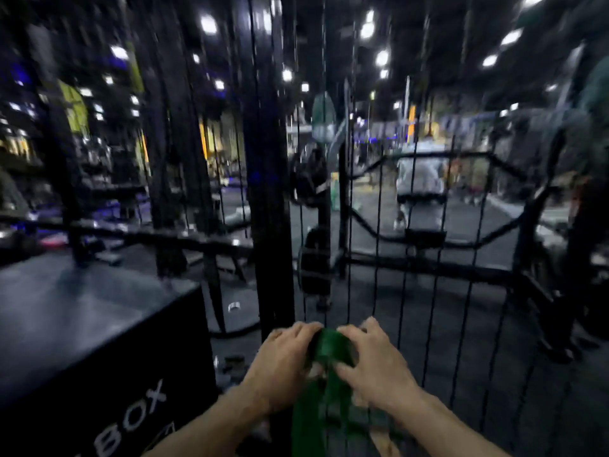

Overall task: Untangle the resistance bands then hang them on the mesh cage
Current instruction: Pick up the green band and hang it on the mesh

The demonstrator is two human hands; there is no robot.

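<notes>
Both hands grip green band [326, 351]: left hand [283, 357], right hand [372, 361], fingers curled over its fold. Likely hanging: feed fold through cage [412, 225] wire just beyond fingertips

A black box [95, 328] with white lettering reading "BOX" on its side stands at the lower left, and everything else is placed from it. Just right of the box rises a thick black upright post [268, 179], and farther right a hexagonal black bar frame [438, 199] stands on the dark floor [379, 305]. Well beyond the box, a blurred person in light clothes [420, 183] is seen under bright ceiling lights [208, 24].
</notes>
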